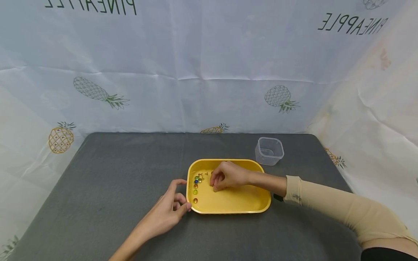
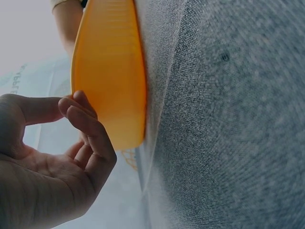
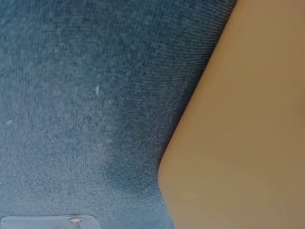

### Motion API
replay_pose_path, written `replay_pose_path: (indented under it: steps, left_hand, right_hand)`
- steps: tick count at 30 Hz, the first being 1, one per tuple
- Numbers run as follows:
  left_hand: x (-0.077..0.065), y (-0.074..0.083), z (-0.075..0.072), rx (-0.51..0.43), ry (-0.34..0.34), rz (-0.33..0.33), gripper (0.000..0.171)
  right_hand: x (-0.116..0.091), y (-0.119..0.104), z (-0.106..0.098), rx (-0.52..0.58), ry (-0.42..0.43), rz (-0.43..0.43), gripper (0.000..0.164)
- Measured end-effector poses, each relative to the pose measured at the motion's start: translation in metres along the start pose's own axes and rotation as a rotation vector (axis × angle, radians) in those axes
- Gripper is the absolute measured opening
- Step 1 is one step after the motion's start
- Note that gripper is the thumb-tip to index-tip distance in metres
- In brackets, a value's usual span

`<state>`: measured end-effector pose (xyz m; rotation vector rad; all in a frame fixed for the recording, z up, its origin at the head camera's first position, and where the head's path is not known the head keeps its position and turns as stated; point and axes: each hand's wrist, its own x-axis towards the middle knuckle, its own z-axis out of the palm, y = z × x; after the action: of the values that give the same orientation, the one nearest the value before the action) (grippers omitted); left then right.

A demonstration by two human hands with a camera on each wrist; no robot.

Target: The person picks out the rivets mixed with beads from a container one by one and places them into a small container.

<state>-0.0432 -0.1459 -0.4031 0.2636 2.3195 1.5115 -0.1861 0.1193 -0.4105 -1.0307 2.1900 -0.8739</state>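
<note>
A yellow tray (image 1: 235, 203) sits on the dark table. My left hand (image 1: 166, 214) is at its left end, with index finger and thumb at the rim; in the left wrist view, the bent fingers (image 2: 90, 124) and thumb grip the tray's edge. Over the tray's left half, my right hand (image 1: 230, 175) reaches down with fingers bent and tips close to the floor. I cannot tell whether something small is between them. Glass marbles, among them a blue one (image 1: 196, 181), a yellow-green one (image 1: 195, 191) and an amber one (image 1: 195, 200), form a column along the left wall.
Tiny gold-coloured pieces (image 1: 200, 175) lie beside the marbles. A clear plastic box (image 1: 269, 151) stands behind the tray's right corner. Pineapple-printed cloth (image 1: 183, 105) hangs behind the dark grey table (image 1: 130, 170). My right forearm, in a beige sleeve (image 1: 326, 201), crosses the tray's right rim.
</note>
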Motion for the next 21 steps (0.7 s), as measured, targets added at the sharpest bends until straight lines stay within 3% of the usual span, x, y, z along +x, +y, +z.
replay_pose_path:
  steps: [21]
  left_hand:
    - [-0.0005, 0.0005, -0.0003, -0.002, 0.002, 0.002, 0.066]
  right_hand:
    - [-0.0036, -0.0009, -0.0005, -0.013, 0.014, -0.045, 0.005]
